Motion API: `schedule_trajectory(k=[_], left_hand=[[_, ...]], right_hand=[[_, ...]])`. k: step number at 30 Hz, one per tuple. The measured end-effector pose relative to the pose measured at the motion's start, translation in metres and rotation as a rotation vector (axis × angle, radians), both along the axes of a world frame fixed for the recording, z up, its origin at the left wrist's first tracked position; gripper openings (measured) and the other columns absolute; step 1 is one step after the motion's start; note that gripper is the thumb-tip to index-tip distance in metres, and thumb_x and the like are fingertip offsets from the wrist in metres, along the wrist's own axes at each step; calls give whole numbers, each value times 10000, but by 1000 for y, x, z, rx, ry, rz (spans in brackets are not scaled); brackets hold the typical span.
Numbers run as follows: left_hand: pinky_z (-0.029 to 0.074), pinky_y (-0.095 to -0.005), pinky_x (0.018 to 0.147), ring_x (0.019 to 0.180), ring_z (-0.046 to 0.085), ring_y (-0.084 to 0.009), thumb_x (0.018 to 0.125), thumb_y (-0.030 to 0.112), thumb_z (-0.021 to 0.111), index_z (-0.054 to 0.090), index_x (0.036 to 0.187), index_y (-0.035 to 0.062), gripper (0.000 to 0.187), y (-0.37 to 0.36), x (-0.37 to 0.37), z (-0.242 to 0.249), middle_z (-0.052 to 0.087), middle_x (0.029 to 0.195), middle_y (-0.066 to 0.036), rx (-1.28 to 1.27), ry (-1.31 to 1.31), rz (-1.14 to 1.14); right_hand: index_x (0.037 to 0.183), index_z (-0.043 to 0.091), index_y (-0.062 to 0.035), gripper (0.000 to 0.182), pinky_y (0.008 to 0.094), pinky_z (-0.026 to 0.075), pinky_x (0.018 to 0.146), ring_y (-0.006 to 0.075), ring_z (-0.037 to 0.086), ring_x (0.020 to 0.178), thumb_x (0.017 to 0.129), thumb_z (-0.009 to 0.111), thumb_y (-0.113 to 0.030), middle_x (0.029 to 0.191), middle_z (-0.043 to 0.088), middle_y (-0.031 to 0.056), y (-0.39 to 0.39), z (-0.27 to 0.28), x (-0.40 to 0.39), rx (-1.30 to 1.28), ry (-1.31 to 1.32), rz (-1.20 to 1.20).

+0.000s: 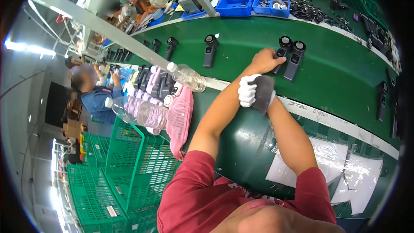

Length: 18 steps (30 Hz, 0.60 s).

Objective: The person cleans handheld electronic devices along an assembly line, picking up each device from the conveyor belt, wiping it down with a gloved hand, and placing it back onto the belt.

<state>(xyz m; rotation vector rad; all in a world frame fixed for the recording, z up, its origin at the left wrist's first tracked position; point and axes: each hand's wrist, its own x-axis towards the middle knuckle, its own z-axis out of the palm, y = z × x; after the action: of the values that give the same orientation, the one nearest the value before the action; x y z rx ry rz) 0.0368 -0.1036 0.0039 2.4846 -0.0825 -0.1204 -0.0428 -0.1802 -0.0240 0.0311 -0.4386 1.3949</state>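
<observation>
My left hand (265, 61) is bare and reaches over the green belt, its thumb and fingers closed on a dark handheld device (284, 45) with a round head. A second similar device (295, 61) lies right beside it. My right hand (249, 91) wears a white glove and is curled against my left forearm near the wrist. Dark grey material (263, 93) covers its middle; whether this is a held pad or part of the glove is unclear.
More devices (210, 51) lie along the belt (241, 39). Blue bins (234, 5) stand beyond it. Plastic bottles (188, 77), a pink mesh bag (180, 118) and green crates (129, 164) are at left. White sheets (358, 179) lie at right. Other people work nearby.
</observation>
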Motion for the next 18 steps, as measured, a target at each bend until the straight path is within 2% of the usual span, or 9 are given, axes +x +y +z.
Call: schedule_trajectory(k=[1, 5, 6, 9, 11, 13, 15, 17, 18], left_hand=[[519, -464, 911, 1046, 667, -401, 786, 476, 735, 681, 1093, -58, 618, -8, 0, 5, 698, 1083, -256, 66, -3, -4], [492, -487, 969, 1124, 627, -437, 765, 379, 720, 581, 1193, -107, 663, -19, 3, -15, 660, 1144, -314, 279, -193, 47], [537, -521, 887, 1008, 665, -472, 742, 253, 728, 493, 1221, -104, 642, -11, 5, -18, 676, 1042, -324, 168, -148, 69], [588, -415, 659, 783, 739, -335, 774, 104, 735, 486, 1143, -62, 475, 9, 0, -14, 695, 887, -263, -120, -298, 261], [562, -336, 548, 658, 708, -220, 808, 43, 744, 443, 1144, -46, 460, 24, -25, 15, 682, 794, -144, -494, -241, 337], [525, -347, 482, 600, 638, -187, 870, 72, 739, 382, 1287, -30, 559, 44, -56, 31, 628, 774, -81, -635, -339, 254], [462, -300, 429, 528, 558, -146, 918, 69, 688, 137, 1562, 80, 848, 61, -86, 33, 542, 724, -51, -802, -386, 188], [445, -290, 420, 522, 532, -133, 920, 66, 686, -59, 1619, 180, 1028, 64, -130, 40, 532, 736, -54, -903, -295, 213], [439, -280, 427, 524, 534, -131, 911, 77, 701, -43, 1629, 199, 1041, 65, -147, 40, 541, 744, -55, -898, -258, 276]], right_hand=[[600, 348, -173, 365, 326, 280, 510, 158, 319, 521, 908, 505, -290, 556, 301, -27, -10, 4, 4, -2, -8, -26], [620, 377, -167, 366, 318, 283, 518, 143, 310, 530, 950, 473, -291, 592, 315, -26, -6, -10, 23, 385, -11, 21], [619, 382, -164, 357, 328, 286, 518, 143, 313, 525, 940, 476, -288, 590, 318, -24, -19, -7, 18, 192, 2, -74], [618, 388, -163, 344, 327, 284, 516, 139, 316, 521, 925, 487, -281, 589, 325, -24, -19, -3, 15, 116, -3, -78], [622, 395, -178, 322, 314, 255, 483, 126, 295, 493, 910, 486, -291, 574, 305, -37, -19, 0, 11, 97, 46, -130], [631, 379, -182, 321, 321, 277, 494, 140, 324, 509, 922, 465, -288, 577, 309, -32, -20, 4, 12, 193, 227, -141], [632, 406, -177, 339, 318, 285, 472, 150, 321, 477, 929, 459, -333, 548, 283, -21, -19, -4, 21, 29, 243, -444], [613, 392, -174, 391, 313, 289, 462, 156, 325, 464, 950, 455, -360, 529, 271, -13, -13, -16, 33, -68, 334, -603], [606, 399, -172, 401, 317, 292, 459, 161, 332, 461, 957, 452, -358, 524, 277, -8, -14, -10, 34, -132, 319, -658]])
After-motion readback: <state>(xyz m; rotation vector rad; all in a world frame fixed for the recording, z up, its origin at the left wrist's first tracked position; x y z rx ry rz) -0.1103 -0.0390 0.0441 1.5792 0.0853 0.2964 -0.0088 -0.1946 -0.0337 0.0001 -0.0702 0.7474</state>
